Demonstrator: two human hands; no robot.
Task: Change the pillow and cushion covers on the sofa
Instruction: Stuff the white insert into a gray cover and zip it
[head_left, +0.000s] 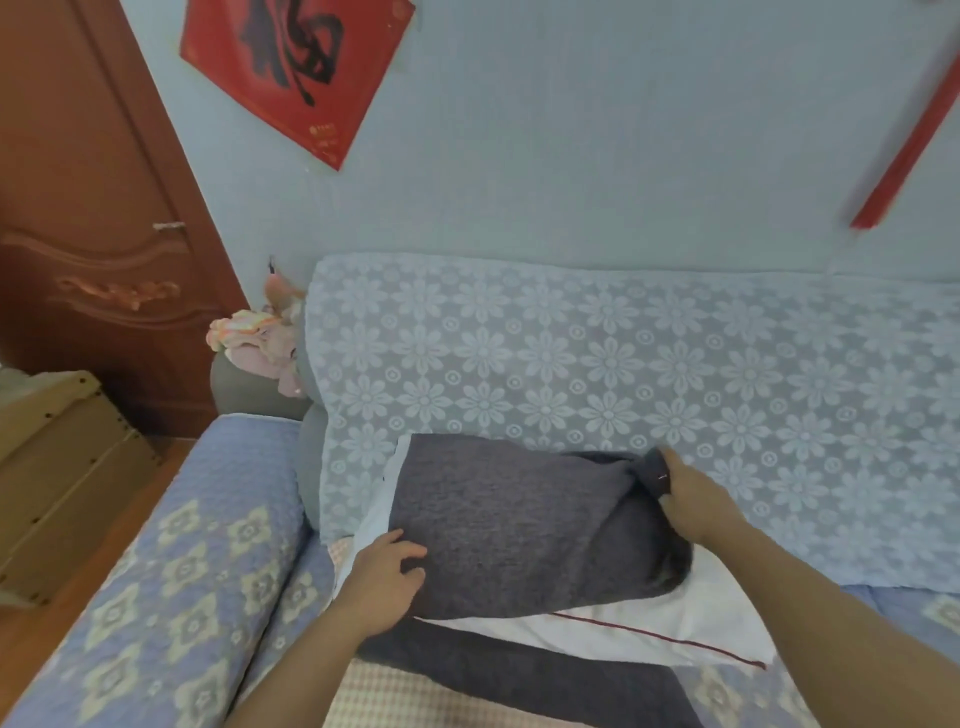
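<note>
Head view | grey cover (519, 525) half over white pillow (691, 618) on sofa seat (883, 613) | left hand (384, 587) pinches cover's near edge, right hand (691, 499) grips bunched far end | I'd judge: pull both ends evenly, keep pillow flat so corners seat.

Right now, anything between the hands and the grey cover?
Nothing visible. The right hand already grips the bunched end of the grey cover, and the left hand holds its near edge over the white pillow. Both are in direct contact.
</note>
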